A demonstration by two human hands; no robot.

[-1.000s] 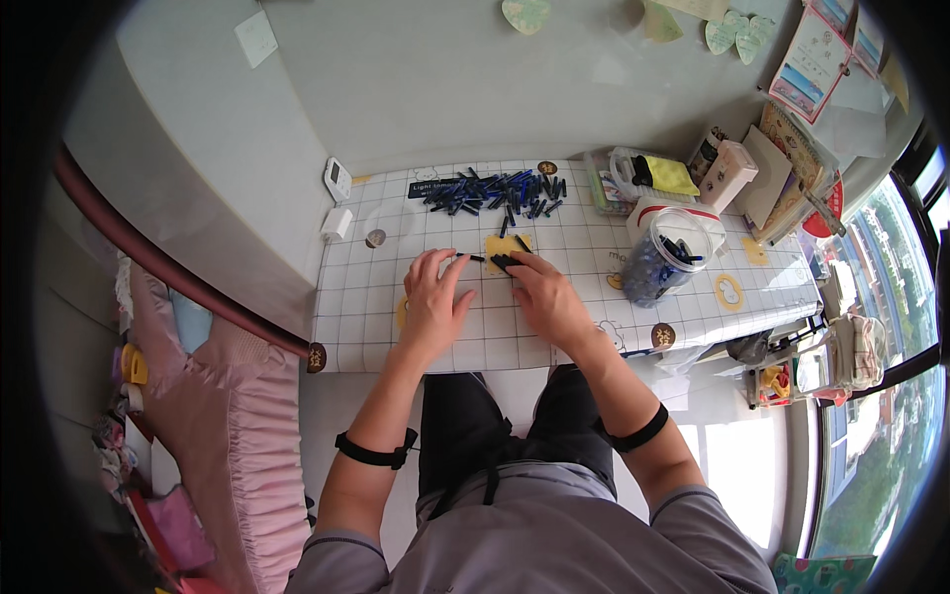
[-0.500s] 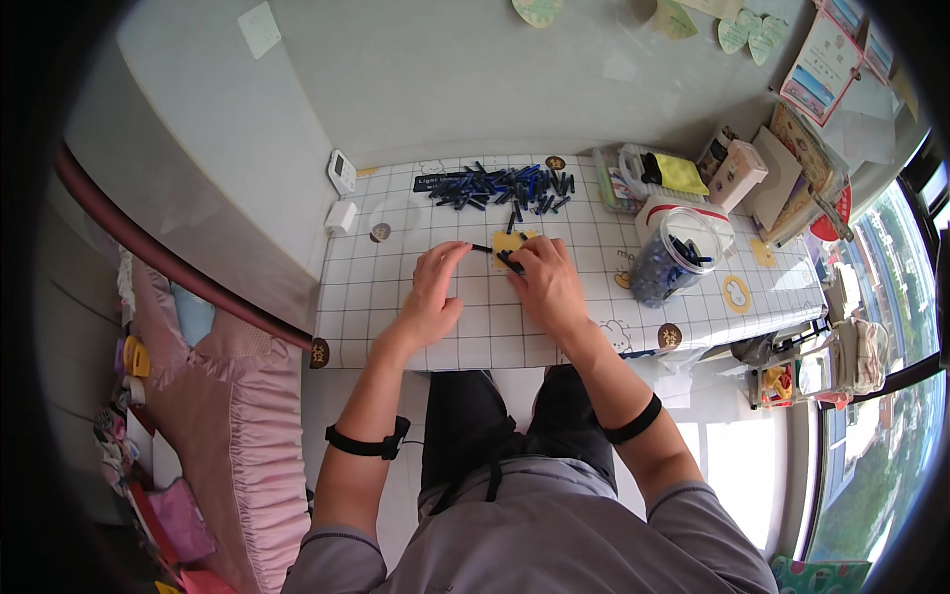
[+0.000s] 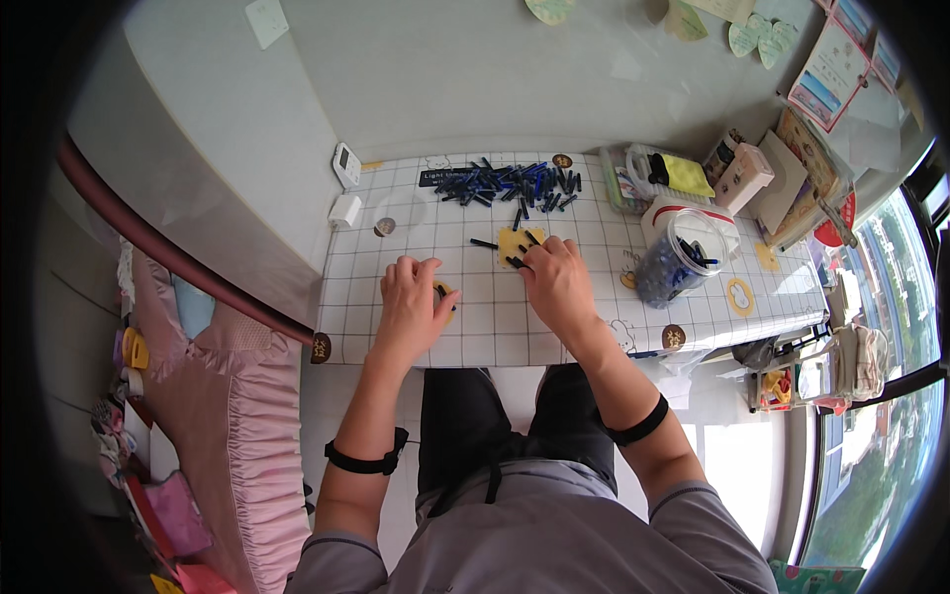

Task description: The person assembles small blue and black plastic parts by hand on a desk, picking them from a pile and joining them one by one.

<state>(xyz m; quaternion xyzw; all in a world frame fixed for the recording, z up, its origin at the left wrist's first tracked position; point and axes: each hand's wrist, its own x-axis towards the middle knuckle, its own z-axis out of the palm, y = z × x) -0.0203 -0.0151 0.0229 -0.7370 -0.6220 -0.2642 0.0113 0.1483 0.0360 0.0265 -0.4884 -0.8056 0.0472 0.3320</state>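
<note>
White and grid-patterned, the table (image 3: 475,332) is the largest thing in my feed. Toward its right end stands a clear jar (image 3: 661,280), partly filled with short sticks; near the far edge lies a loose dark-blue pile (image 3: 500,185) of similar ones. The left hand (image 3: 410,299) is loosely spread, with nothing in it that I can see. The right hand (image 3: 557,284) bends its fingers over a few dark sticks (image 3: 516,262) on a yellow square (image 3: 507,244); gripping or only touching, I cannot tell (its own fingers block me). One single stick (image 3: 484,244) lies just left of the square, apart from both hands. I judge the step to be handling this small cluster; the next move calls for a light, precise pinch. The jar's contents blur through its wall, and the pile overlaps too densely to count.
</note>
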